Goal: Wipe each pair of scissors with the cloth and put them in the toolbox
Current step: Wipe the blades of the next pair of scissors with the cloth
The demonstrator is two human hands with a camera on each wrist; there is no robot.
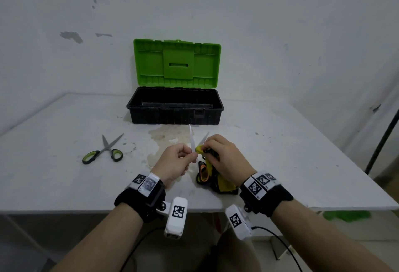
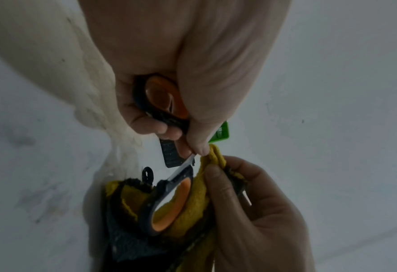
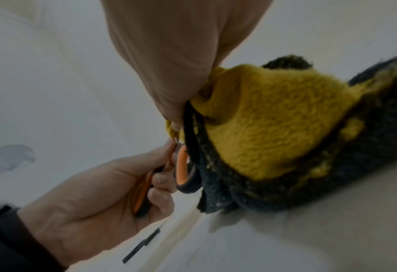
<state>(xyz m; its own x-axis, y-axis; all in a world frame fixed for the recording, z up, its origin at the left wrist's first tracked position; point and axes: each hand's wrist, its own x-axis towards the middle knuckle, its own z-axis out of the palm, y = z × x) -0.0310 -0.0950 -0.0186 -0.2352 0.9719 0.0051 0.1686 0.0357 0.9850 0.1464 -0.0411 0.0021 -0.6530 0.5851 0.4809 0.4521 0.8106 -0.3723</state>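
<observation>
Left hand (image 1: 174, 159) grips orange-handled scissors (image 2: 162, 99), blades apart. Right hand (image 1: 224, 157) pinches yellow cloth (image 3: 274, 117) on 1 blade. Head view alone: green-handled scissors (image 1: 103, 153), open toolbox (image 1: 174, 107) on worktop (image 1: 64, 181).

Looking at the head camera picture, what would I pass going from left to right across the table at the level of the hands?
green-handled scissors lying open on the table → left hand gripping the orange-handled scissors → right hand pinching the yellow cloth on a blade.
</observation>
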